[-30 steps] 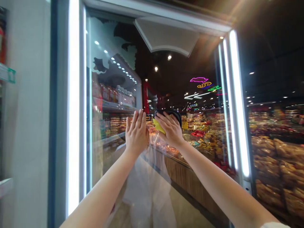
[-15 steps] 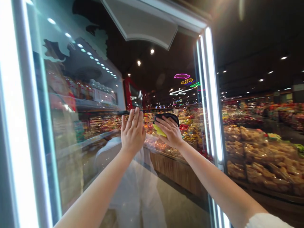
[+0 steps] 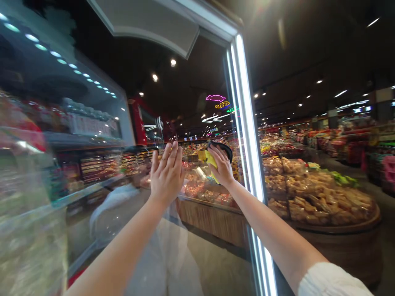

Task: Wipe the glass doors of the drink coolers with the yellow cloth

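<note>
In front of me is a large glass pane (image 3: 212,222) with reflections of shelves and of a figure in white clothing. My left hand (image 3: 166,174) rests flat against it, fingers stretched upward, holding nothing. To its right, my right hand (image 3: 222,166) presses a yellow-and-black cloth (image 3: 212,162) to the glass. Its yellow part shows by the palm, and a dark edge sticks out above and beyond the fingers. The bright lit door frame (image 3: 247,123) runs just right of this hand, and my right forearm crosses in front of it.
Beyond the frame stands a round display of bagged goods (image 3: 330,197) with a wooden rim. Behind the glass are a wood-sided counter (image 3: 210,216) and shop goods. Bottles on a shelf (image 3: 92,121) show at left, blurred. A white panel (image 3: 151,24) hangs at the top.
The view has turned to the right, so the lit frame appears further left. My right hand with the cloth has slid right, closer to the frame. My left hand stays flat on the glass.
</note>
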The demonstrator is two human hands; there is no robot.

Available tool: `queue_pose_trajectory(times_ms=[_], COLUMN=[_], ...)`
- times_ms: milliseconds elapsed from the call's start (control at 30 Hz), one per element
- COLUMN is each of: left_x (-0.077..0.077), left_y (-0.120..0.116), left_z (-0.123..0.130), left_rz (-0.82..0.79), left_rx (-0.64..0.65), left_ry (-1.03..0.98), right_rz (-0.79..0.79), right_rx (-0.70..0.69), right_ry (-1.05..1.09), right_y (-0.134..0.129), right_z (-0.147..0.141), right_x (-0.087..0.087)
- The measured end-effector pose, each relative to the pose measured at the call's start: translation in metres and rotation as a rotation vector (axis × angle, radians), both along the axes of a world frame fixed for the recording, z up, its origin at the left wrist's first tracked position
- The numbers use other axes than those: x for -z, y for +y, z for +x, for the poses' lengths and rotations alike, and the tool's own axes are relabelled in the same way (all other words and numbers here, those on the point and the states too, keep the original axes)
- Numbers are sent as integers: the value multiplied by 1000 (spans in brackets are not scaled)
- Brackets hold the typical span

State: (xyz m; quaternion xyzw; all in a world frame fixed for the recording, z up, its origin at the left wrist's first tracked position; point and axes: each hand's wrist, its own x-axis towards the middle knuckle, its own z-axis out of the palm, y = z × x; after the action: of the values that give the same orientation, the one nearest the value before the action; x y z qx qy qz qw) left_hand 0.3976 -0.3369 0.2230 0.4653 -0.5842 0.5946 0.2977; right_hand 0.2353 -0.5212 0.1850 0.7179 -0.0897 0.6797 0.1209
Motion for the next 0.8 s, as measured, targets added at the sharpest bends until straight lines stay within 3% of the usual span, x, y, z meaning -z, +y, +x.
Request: queue_pose_trajectory(times_ms=[100,167,333,400,500,600,800], left_x=[-1,-2,-4,-5,-7,-7,4], left_y=[-14,-24,-48,-57,-71,-86,-113], left_z=[-6,-12,-30,-36,-45,-54,-73], left_rz=[-18,-24,-16,-14,-9,4,21], left_rx=[7,26,94,121,149,166,200], left_ry=[-13,-11,-19,-23,-24,-19,-22], right_rz=[155,167,-46,-6,116,153,36], right_rx=[14,35,48,44,37,51,80], right_ry=[-244,-272,104,11,-250,-333,-43], right_y=[-24,-24,-22,-37,-64,-76,-81], right_z=[-9,-7,-14,-25,-38,-39,-55], right_x=[-9,-11,10,12,-4,-16,14])
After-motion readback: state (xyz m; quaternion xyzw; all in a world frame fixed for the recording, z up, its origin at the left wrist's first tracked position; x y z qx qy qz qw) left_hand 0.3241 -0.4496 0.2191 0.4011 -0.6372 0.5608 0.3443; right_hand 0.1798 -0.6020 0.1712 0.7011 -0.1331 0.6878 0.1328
